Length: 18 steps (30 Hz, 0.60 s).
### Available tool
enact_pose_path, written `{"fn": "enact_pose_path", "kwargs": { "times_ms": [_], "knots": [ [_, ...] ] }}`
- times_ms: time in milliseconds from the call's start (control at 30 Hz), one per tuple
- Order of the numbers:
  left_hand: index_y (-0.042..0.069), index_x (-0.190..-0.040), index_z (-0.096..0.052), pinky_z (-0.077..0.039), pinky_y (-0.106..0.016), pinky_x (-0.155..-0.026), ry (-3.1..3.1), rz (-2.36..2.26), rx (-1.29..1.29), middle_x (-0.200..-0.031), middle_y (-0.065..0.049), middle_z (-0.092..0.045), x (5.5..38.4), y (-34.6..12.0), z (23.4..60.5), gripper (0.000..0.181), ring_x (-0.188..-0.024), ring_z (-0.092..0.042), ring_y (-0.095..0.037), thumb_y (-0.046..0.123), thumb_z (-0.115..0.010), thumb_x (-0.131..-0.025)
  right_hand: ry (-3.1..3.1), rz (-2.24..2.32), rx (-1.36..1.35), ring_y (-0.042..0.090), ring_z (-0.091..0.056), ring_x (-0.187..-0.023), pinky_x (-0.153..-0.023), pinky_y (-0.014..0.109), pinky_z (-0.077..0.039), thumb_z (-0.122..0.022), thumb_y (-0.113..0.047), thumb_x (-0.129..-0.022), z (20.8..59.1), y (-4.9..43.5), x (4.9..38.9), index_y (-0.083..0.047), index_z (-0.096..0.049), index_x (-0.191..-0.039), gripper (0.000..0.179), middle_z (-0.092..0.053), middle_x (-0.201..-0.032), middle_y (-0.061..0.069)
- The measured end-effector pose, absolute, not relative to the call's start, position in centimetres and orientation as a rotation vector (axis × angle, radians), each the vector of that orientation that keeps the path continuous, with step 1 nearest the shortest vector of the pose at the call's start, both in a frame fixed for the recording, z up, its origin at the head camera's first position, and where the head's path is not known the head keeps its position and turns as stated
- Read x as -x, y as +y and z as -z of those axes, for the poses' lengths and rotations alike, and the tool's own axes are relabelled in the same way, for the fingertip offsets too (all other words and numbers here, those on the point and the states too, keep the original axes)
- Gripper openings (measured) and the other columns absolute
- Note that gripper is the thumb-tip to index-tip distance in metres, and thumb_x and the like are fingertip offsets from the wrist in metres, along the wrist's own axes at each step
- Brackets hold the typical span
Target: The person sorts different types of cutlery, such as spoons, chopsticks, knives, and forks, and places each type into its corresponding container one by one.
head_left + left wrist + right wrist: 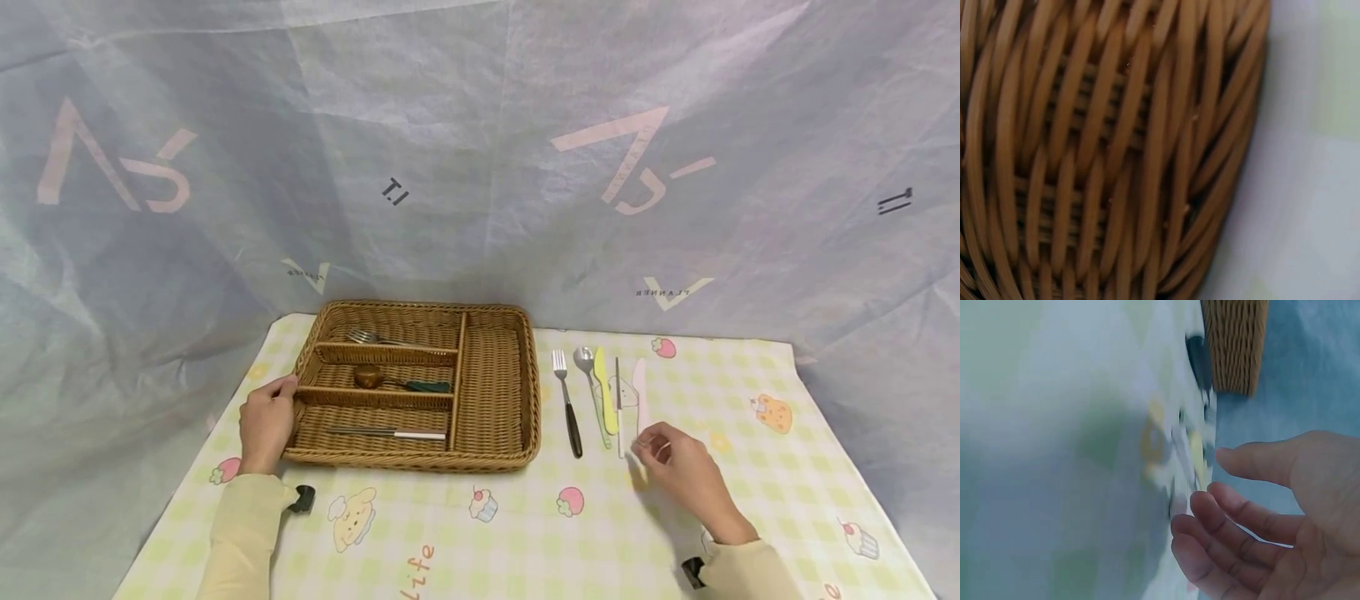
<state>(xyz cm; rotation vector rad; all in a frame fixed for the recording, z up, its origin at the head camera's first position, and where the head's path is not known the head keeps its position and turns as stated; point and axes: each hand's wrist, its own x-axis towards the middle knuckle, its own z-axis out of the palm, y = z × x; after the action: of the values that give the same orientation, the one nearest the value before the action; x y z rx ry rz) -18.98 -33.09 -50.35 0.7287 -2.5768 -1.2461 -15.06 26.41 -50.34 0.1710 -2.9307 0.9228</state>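
Note:
A brown wicker cutlery tray (534, 392) stands on the left part of the table. My left hand (267, 421) grips its left rim; woven wicker (1104, 137) fills most of the left wrist view. My right hand (678, 467) is at the lower end of a pale pink knife (641, 392), with a gap between thumb and loosely bent fingers in the right wrist view. Left of that knife lie a slim white-handled chopstick-like piece (619, 417), a yellow-green knife (604, 392), a spoon (584, 358) with a green handle, and a black-handled fork (573, 425).
Inside the tray, separate compartments hold a fork (365, 337), a spoon (429, 387) with a dark green handle, and white-ended chopsticks (420, 435). The tray's right compartment (491, 383) is long. A checked tablecloth (510, 550) covers the table; a grey cloth (480, 208) hangs behind.

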Motion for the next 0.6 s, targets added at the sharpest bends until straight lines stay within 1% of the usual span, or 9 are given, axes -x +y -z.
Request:
{"fn": "enact_pose_path", "kwargs": {
  "times_ms": [133,267,367,467,533,600],
  "knots": [
    [0.009,-0.154,-0.061,-0.035,-0.07,-0.118,-2.577,1.248,-0.719,-0.155,-0.024,-0.057,18.9,-33.1,50.4,0.057,-0.144,-0.046,-0.054,0.045,-0.04,-0.115,-2.911,-0.826,-0.153,0.014,-0.064,-0.07,-0.055,0.029,-0.048,-0.077,-0.015,-0.1,49.7,27.8,16.2,0.0,-0.073,-0.108,0.018,-0.07,-0.084,0.003],
    [0.009,-0.154,-0.061,-0.035,-0.07,-0.118,-2.571,1.251,-0.725,-0.155,-0.024,-0.057,18.9,-33.1,50.4,0.057,-0.144,-0.046,-0.054,0.046,-0.04,-0.115,-2.921,-0.781,-0.156,0.023,-0.068,-0.074,-0.055,0.036,-0.05,-0.077,-0.019,-0.101,48.8,28.5,18.1,0.006,-0.071,-0.112,0.028,-0.072,-0.088,0.011],
    [0.009,-0.153,-0.061,-0.035,-0.069,-0.119,-2.569,1.26,-0.73,-0.155,-0.024,-0.057,18.8,-33.0,50.3,0.057,-0.144,-0.046,-0.053,0.046,-0.041,-0.115,-2.975,-0.79,-0.149,0.032,-0.07,-0.081,-0.06,0.044,-0.055,-0.076,-0.023,-0.101,48.7,28.7,19.4,0.01,-0.069,-0.118,0.038,-0.073,-0.096,0.019],
    [0.008,-0.153,-0.062,-0.035,-0.069,-0.119,-2.569,1.261,-0.732,-0.154,-0.024,-0.057,18.8,-33.0,50.3,0.057,-0.144,-0.046,-0.053,0.046,-0.042,-0.115,-3.062,-0.804,-0.141,0.038,-0.071,-0.088,-0.071,0.053,-0.058,-0.076,-0.027,-0.101,48.9,28.7,20.4,0.015,-0.065,-0.119,0.047,-0.072,-0.102,0.026],
    [0.008,-0.152,-0.062,-0.035,-0.07,-0.118,-2.568,1.258,-0.733,-0.154,-0.025,-0.057,18.9,-33.0,50.3,0.057,-0.144,-0.046,-0.054,0.046,-0.042,-0.115,-3.118,-0.822,-0.125,0.038,-0.07,-0.088,-0.076,0.055,-0.058,-0.077,-0.028,-0.099,49.2,28.6,20.9,0.017,-0.063,-0.118,0.051,-0.071,-0.103,0.029],
    [0.008,-0.152,-0.063,-0.035,-0.07,-0.118,-2.566,1.253,-0.736,-0.153,-0.025,-0.058,18.9,-32.9,50.3,0.057,-0.144,-0.046,-0.053,0.046,-0.043,-0.115,-3.155,-0.827,-0.106,0.034,-0.067,-0.085,-0.076,0.052,-0.057,-0.078,-0.028,-0.098,49.6,28.4,21.1,0.018,-0.062,-0.117,0.053,-0.069,-0.102,0.029]
  ]
}}
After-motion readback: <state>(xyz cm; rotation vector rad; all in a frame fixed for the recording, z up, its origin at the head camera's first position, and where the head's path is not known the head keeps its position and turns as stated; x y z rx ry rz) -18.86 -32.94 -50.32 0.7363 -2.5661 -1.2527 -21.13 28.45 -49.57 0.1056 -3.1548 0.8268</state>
